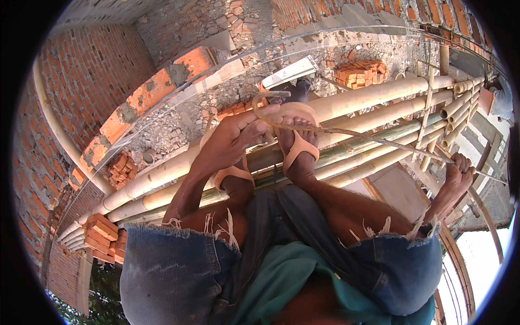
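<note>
Strip (pixel 357 134) in left hand (pixel 242 130) and right hand (pixel 456 177), bamboo poles (pixel 379 95) below

Two bare hands (pixel 233 135), one long thin strip (pixel 374 140) and two sandals (pixel 303 146) are visible. Around them are four brick piles (pixel 362 73) and at least four bamboo poles (pixel 379 97).

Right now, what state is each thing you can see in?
Left hand: closed on the strip
Right hand: closed around the strip
Strip: curled near the left hand, straighter toward the right
Bamboo poles: lying side by side
Brick pile: stacked
Sandals: worn
Jeans: frayed
</note>
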The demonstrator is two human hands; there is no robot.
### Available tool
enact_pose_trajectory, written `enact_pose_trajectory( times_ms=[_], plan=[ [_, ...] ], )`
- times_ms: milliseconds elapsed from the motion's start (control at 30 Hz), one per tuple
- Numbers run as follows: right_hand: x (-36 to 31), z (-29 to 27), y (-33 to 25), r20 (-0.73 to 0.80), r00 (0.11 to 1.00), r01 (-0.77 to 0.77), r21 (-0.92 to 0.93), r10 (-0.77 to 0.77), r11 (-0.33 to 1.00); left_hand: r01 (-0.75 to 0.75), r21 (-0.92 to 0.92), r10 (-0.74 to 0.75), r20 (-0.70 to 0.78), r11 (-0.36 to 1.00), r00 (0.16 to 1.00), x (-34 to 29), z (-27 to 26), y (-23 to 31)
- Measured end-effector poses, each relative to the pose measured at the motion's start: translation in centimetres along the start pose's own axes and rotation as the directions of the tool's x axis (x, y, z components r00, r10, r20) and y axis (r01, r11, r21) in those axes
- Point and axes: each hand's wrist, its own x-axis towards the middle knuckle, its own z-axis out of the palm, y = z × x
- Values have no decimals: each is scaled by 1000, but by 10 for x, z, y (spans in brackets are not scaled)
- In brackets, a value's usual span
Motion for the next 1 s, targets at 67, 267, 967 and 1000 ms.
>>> enact_pose_trajectory(
  times_ms=[67, 267, 967, 1000],
  plan=[
    [0, 1, 16, -9, 999, -31, 5, 31, 1000, -12, -325, -9, -64, 946, 998, 8, 8, -8],
    [4, 5, 40, -4, 999, -49, 0, 49, 999, -52, -533, -118, -280, 844, 953, 31, 4, -20],
    [33, 7, -1, 593, 801, 2, -133, 78, 991, 145, -750, -453, -223, 645, 863, 80, -32, -76],
    [40, 3, -2, 588, 805, 3, -136, 79, 991, 113, -736, -440, -267, 667, 857, 81, -31, -76]
  ],
)
